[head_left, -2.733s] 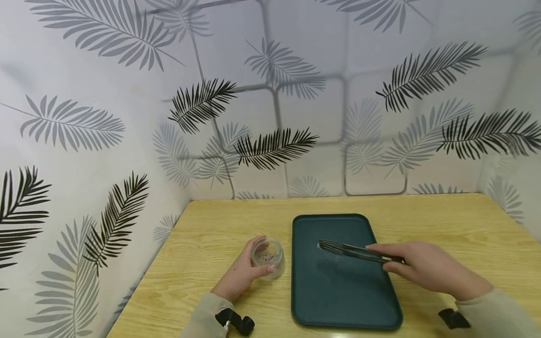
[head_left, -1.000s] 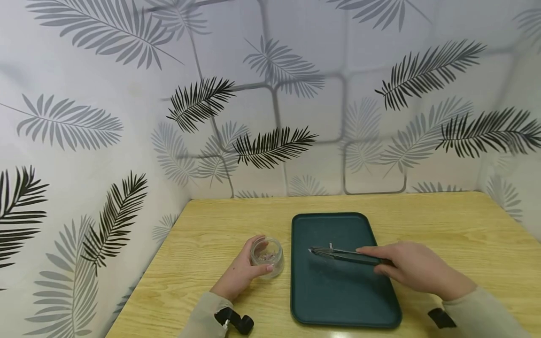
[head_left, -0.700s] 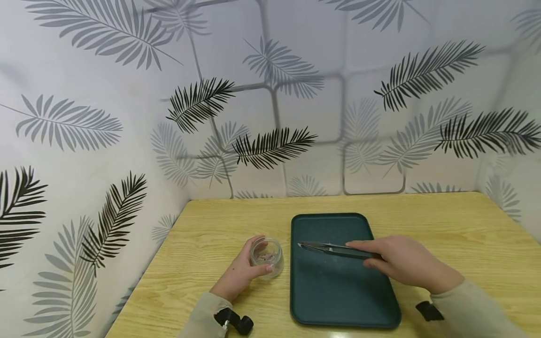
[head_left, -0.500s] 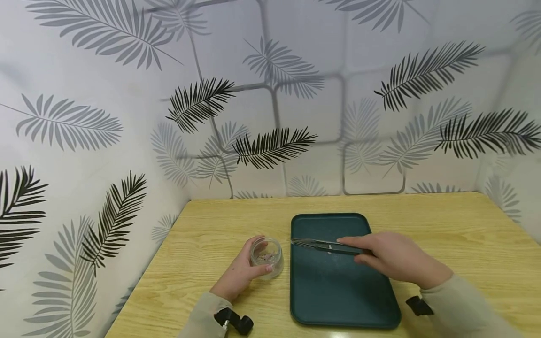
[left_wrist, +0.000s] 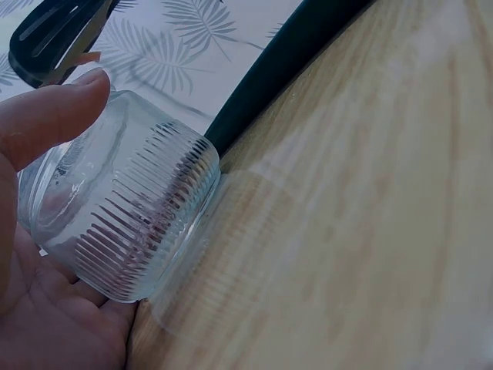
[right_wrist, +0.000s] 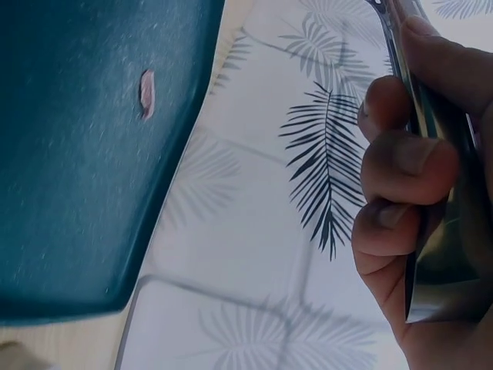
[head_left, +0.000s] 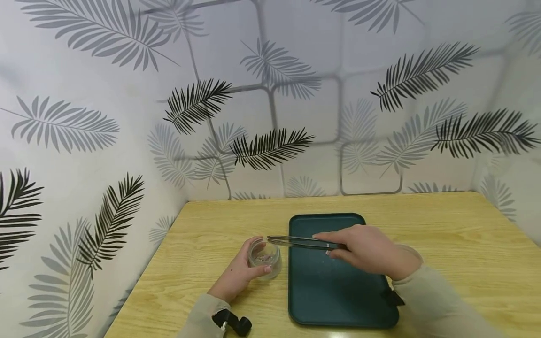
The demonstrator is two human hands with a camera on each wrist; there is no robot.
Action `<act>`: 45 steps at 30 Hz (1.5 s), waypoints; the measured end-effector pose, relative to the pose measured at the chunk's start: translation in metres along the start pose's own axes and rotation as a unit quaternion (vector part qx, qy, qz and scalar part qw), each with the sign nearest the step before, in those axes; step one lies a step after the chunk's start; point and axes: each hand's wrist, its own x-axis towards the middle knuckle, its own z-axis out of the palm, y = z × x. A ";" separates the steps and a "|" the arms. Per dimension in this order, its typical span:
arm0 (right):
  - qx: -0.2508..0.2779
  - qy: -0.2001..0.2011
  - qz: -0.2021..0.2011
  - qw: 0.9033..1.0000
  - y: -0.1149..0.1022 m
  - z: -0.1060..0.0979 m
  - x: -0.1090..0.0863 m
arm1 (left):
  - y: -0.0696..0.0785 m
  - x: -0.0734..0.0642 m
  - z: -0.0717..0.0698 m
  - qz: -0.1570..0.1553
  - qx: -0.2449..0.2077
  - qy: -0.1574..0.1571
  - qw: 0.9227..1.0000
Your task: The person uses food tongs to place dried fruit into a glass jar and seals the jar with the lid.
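My left hand (head_left: 241,272) holds a small clear glass jar (left_wrist: 139,208) with ribbed sides, standing on the table left of the tray. Small pinkish bits (head_left: 265,258) lie at the jar's bottom. The right hand (head_left: 363,248) grips a pair of metal tongs (head_left: 296,241), its fingers curled round the handle. The tongs reach left, their tips over the jar's mouth. In the left wrist view, a small orange-pink bit (left_wrist: 89,58) shows at the tongs' end. One thin pinkish strip (right_wrist: 147,94) lies on the dark green tray (head_left: 334,295) under the right hand.
The wooden table (head_left: 228,220) meets a wall (head_left: 296,164) with a leaf pattern at its back edge. A similar wall stands at the left. A black wrist mount (head_left: 232,322) sits on the left sleeve.
My right hand has moved left with the tongs, from over the tray to over the jar. The left hand and the jar have stayed in place.
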 end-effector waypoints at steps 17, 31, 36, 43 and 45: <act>-0.001 -0.011 -0.005 1.000 -0.013 0.012 0.019 | -0.001 -0.002 -0.002 0.001 -0.006 0.001 1.000; 0.018 -0.008 0.019 1.000 -0.004 0.008 0.010 | 0.001 -0.001 -0.002 0.005 -0.007 0.000 1.000; 0.028 -0.013 0.034 0.999 0.001 0.007 0.003 | 0.001 -0.001 -0.001 0.007 -0.009 0.000 1.000; 0.035 -0.016 0.055 0.998 0.011 0.005 -0.013 | 0.002 -0.002 0.000 0.009 -0.011 -0.002 1.000; 0.034 -0.021 0.065 0.997 0.014 0.005 -0.017 | 0.001 -0.002 0.000 0.008 -0.015 -0.002 1.000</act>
